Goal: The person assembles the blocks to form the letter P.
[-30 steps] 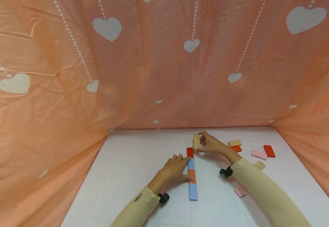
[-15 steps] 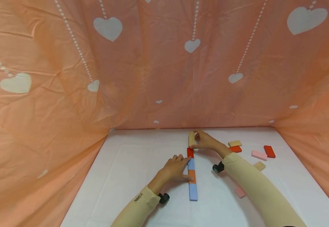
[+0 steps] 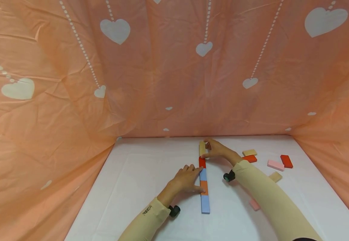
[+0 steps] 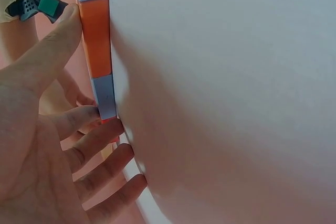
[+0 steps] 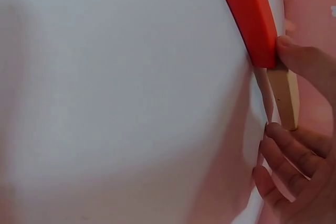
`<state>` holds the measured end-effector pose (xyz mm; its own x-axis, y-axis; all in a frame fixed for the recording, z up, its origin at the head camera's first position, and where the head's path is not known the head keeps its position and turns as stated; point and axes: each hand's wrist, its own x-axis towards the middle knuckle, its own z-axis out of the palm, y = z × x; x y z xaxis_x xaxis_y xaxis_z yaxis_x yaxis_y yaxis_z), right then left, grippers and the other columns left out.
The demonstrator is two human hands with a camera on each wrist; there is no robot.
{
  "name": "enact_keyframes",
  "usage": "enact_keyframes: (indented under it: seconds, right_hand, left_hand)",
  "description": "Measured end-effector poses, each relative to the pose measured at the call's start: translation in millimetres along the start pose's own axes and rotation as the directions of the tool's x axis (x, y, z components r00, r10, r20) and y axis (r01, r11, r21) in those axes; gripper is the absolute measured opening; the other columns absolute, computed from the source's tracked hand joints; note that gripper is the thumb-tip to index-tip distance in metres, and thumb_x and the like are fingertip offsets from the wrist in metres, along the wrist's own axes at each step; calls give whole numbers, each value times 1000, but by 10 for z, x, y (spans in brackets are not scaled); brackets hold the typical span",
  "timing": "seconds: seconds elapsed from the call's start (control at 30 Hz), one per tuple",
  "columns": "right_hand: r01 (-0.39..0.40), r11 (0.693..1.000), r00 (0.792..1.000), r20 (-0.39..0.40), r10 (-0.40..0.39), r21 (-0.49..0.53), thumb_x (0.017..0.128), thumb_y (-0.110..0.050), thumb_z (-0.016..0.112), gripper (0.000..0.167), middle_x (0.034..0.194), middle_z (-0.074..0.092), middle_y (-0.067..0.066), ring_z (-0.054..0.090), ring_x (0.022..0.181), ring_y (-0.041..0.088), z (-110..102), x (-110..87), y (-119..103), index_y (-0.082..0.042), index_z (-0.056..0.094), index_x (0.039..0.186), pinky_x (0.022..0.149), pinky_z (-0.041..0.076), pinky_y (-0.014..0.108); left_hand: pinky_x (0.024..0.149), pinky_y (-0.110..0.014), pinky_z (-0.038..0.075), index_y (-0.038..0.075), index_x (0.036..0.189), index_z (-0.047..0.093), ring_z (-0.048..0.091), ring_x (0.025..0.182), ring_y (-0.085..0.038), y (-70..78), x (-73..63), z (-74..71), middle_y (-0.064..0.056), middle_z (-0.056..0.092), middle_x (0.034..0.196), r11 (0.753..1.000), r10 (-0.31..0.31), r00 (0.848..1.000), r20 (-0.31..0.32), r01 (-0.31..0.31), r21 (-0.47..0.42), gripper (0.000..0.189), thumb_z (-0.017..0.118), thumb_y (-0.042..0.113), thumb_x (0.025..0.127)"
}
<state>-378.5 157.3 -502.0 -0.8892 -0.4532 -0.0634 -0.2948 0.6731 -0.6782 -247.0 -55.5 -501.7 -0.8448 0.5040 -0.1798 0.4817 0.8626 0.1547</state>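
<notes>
Blocks stand in a line on the white table: a blue block, an orange block, another blue block, a red block and, farthest off, a natural-wood block. My right hand pinches the wood block lengthwise, thumb at its near end by the red block and fingers at its far end. In the right wrist view the wood block sits slightly offset from the red one. My left hand spreads over the line, thumb touching the orange block, index finger at the farther blue block.
Loose blocks lie to the right: a wood one, a red one, a pink one, another red one, and a wood one and a pink one partly behind my right sleeve. An orange curtain hangs behind.
My right hand has moved left with the wood block, from beside the line to its far end behind the red block. My left hand has stayed in place.
</notes>
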Motion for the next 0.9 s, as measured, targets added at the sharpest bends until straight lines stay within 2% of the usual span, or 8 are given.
enact_keyframes:
  seconds: [0.43,0.9]
  right_hand:
    - [-54,998,997,56,56,-34,89,-28,90,81,137,58,27,56,125,41,-30,34,-50,10,47,147,114,46,55]
    - [-15,1000,999,47,15,-14,91,-31,89,79,137,57,23,52,127,40,8,41,52,5,50,149,114,46,56]
  left_hand:
    - [98,-35,50,22,164,46,53,115,-20,7,13,10,-4,58,133,1000,-10,1000,-3,10,0,96,82,66,86]
    - [99,-35,51,22,164,46,53,116,-20,18,6,4,-4,58,134,1000,-13,1000,-1,13,14,96,81,67,87]
